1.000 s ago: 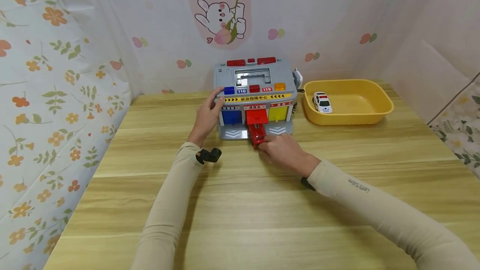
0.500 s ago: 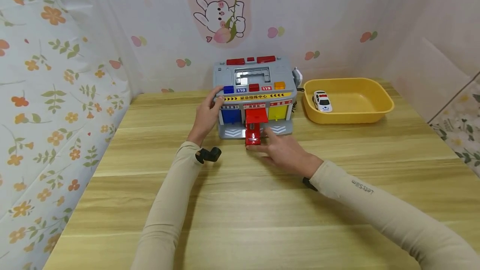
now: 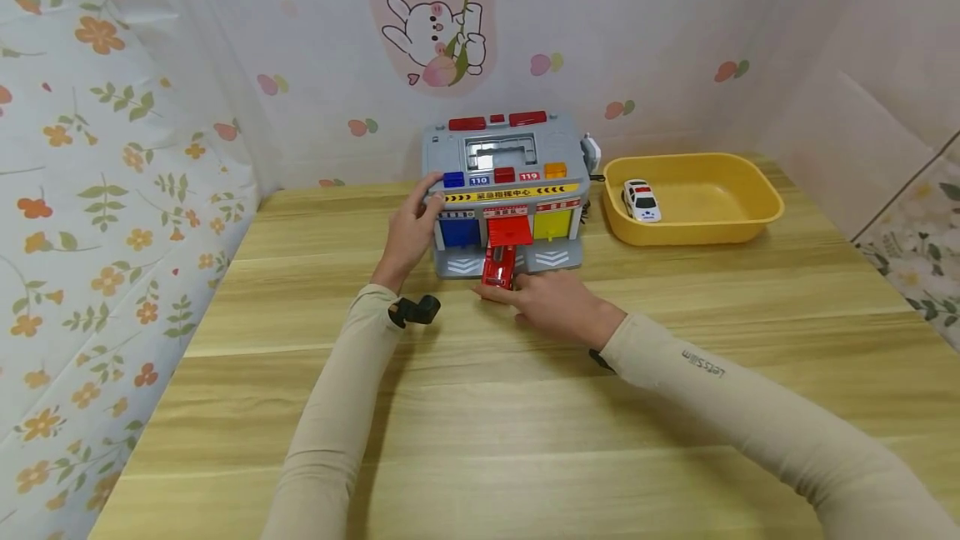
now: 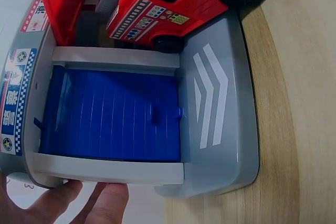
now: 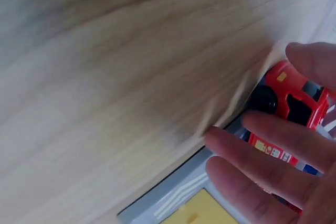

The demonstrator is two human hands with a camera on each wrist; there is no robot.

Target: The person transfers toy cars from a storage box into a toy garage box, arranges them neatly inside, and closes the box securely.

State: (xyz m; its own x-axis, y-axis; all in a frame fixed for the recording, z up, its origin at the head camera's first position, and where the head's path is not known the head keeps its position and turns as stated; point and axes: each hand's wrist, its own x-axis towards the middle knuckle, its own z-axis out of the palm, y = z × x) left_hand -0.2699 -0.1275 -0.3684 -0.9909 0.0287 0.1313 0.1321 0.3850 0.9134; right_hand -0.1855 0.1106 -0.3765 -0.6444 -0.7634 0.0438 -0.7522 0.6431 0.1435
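Observation:
A grey toy emergency station [image 3: 442, 152] stands against the back curtain. Its red middle door [image 3: 510, 230] is raised; the blue door [image 4: 115, 114] and yellow door [image 3: 551, 225] are down. Half inside the middle bay, cab outward, a red toy fire truck [image 3: 498, 267] sits askew on the ramp. My left hand [image 3: 409, 236] holds the station's upper left corner, with fingertips against the side wall in the left wrist view. At the truck's outer end is my right hand [image 3: 558, 302], fingers spread; one digit lies across the front, others along its side. The truck's rear is hidden.
Right of the station stands a yellow tray [image 3: 697, 233] with a white toy police car [image 3: 642, 202] inside. A white part [image 3: 592, 154] juts from the station's right side. Bare wooden tabletop [image 3: 480, 440] lies in front, and flowered cloth hangs around.
The truck's outer end has swung left. My right hand has loosened its pinch and one digit now reaches across the truck's front. The left hand stays on the station.

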